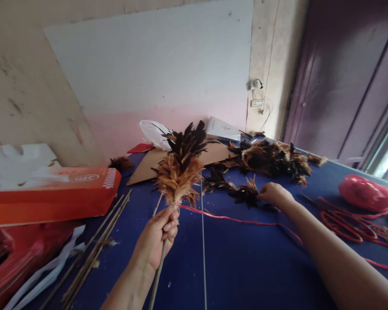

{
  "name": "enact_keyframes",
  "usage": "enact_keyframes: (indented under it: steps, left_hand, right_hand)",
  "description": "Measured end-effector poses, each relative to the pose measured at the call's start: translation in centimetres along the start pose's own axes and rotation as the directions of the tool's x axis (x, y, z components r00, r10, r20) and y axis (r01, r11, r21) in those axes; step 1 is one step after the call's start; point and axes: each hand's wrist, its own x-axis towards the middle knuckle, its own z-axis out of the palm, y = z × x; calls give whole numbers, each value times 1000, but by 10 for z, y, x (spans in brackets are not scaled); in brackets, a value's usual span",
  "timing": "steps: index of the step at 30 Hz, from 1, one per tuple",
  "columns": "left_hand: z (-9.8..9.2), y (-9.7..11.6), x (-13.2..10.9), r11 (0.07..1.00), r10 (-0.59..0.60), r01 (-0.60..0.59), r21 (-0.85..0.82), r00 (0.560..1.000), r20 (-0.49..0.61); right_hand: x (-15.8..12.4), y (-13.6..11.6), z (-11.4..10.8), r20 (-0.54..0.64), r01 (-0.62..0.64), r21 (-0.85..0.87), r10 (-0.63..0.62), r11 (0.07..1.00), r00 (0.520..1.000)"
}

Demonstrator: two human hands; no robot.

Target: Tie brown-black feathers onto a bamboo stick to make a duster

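Observation:
My left hand is closed around the stick of a feather duster, just under its feathers. Dark feathers top the duster, with orange-brown ones below. From its binding a red plastic string runs right, passing behind my right forearm. My right hand reaches over the table with fingers pinched at the edge of some dark feathers. Behind it lies a big heap of black and brown feathers.
Thin sticks lie on the blue table at left, near an orange box and red plastic bags. Cardboard and a white box are at the back. Coiled red string and a pink bag sit right.

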Motion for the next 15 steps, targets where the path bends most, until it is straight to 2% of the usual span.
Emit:
enact_keyframes:
  steps: [5, 6, 8, 9, 10, 11, 12, 13, 15]
  left_hand:
    - [-1, 0, -1, 995, -41, 41, -87, 999, 7]
    - [-1, 0, -1, 994, -46, 47, -99, 999, 10]
    - [-1, 0, -1, 993, -44, 45, -110, 999, 16]
    - [-1, 0, -1, 993, -40, 41, -108, 999, 15]
    - [-1, 0, -1, 994, -35, 36, -100, 999, 12]
    - [0, 0, -1, 996, -31, 31, -85, 1000, 5]
    - [1, -1, -1, 998, -26, 26, -65, 1000, -5]
    - [1, -1, -1, 999, -20, 19, -41, 1000, -18]
    - [2, -3, -1, 1000, 6, -6, 15, 999, -41]
  right_hand:
    - [2, 0, 9, -55, -27, 28, 29, 999, 998]
    - [3, 1, 7, -81, -28, 86, 35, 996, 996]
    - [4, -2, -3, -114, -24, 376, 72, 926, 991]
    - [1, -8, -10, -96, -14, 575, 84, 818, 992]
    - [-3, -17, -17, -54, -8, 759, 75, 651, 996]
    - [-11, -29, -25, 3, -10, 887, 17, 462, 1000]
    - [-22, -44, -31, 42, -18, 949, -69, 316, 997]
    - [-34, -62, -36, 78, -39, 974, -169, 223, 982]
    - [-63, -99, -39, 113, -66, 988, -372, 137, 922]
